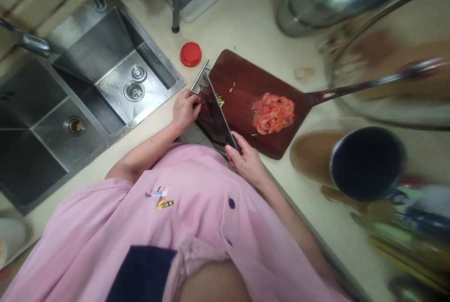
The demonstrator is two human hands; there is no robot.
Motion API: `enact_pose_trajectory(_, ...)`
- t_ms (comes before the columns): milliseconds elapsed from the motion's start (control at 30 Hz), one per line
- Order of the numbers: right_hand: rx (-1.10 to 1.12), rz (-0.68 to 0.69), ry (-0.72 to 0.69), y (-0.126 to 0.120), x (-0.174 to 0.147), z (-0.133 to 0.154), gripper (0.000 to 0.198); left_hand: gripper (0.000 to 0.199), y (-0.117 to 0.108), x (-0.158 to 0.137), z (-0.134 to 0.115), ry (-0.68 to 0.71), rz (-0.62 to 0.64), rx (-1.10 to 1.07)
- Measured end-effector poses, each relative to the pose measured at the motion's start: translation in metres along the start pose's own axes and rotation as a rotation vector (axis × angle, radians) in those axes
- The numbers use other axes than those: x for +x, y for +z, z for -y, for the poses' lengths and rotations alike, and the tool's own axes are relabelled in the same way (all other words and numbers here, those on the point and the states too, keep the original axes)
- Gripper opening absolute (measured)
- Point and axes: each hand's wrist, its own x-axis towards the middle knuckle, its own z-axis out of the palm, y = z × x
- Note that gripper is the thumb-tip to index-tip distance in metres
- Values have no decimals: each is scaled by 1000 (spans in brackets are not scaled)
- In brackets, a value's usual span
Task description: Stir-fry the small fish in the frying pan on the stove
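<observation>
My right hand (246, 156) grips the handle end of a kitchen knife (218, 109) with a broad dark blade. The blade stands on edge over the near left part of a brown cutting board (242, 72). On the other side of the blade my left hand (186, 109) is closed, thumb and fingers pinched at the board's edge by its metal handle (200, 77). What it pinches is mostly hidden; a trace of green shows at the fingertips. Chopped green pieces (220, 100) lie beside the blade. A heap of chopped tomato (273, 113) sits on the board's right part.
A double steel sink (140, 124) lies to the left, with a red lid (191, 54) between it and the board. A dish rack (176, 6) stands behind. To the right are a wok lid or pan rim (337, 53), a long-handled utensil (369, 81) and a dark cup (368, 163).
</observation>
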Motion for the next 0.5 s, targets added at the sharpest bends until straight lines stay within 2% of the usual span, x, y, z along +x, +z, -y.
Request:
enact_pose_trajectory(333,-119,154,-2,-17,1,5,56,5,5,1,1,-34,-4,62)
enact_pose_trajectory(500,-128,156,-30,-9,15,5,53,7,3,0,-2,-24,5,85)
